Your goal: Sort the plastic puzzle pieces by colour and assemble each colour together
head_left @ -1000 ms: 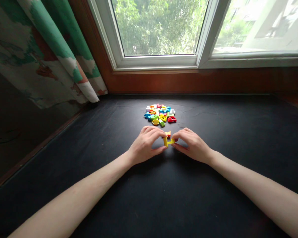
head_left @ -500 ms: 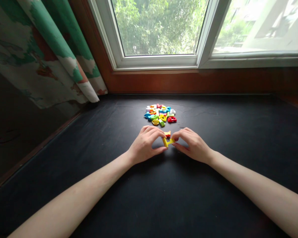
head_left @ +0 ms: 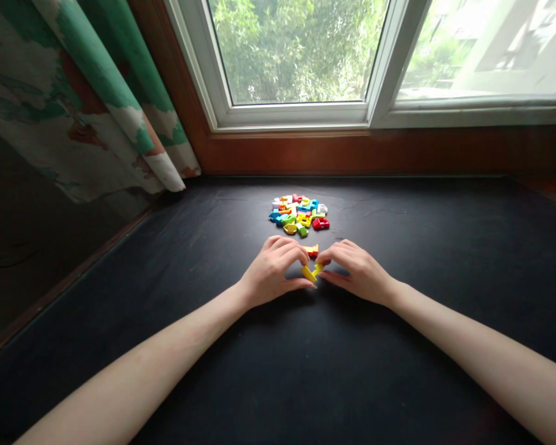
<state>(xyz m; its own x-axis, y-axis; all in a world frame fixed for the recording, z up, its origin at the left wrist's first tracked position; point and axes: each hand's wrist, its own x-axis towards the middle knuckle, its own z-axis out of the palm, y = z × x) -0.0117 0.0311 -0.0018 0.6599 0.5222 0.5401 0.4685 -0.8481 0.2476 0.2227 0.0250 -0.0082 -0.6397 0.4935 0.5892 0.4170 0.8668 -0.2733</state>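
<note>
Yellow plastic bricks are being pinched lightly between the fingertips of the left hand and right hand, just below an orange brick.

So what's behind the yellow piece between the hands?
Behind the yellow piece: a small orange-and-yellow brick, then a heap of coloured plastic bricks. The left hand and right hand hide anything directly beside it.

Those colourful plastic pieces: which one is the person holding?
The yellow one pinched between the left hand and right hand; the orange one and the heap lie beyond.
</note>
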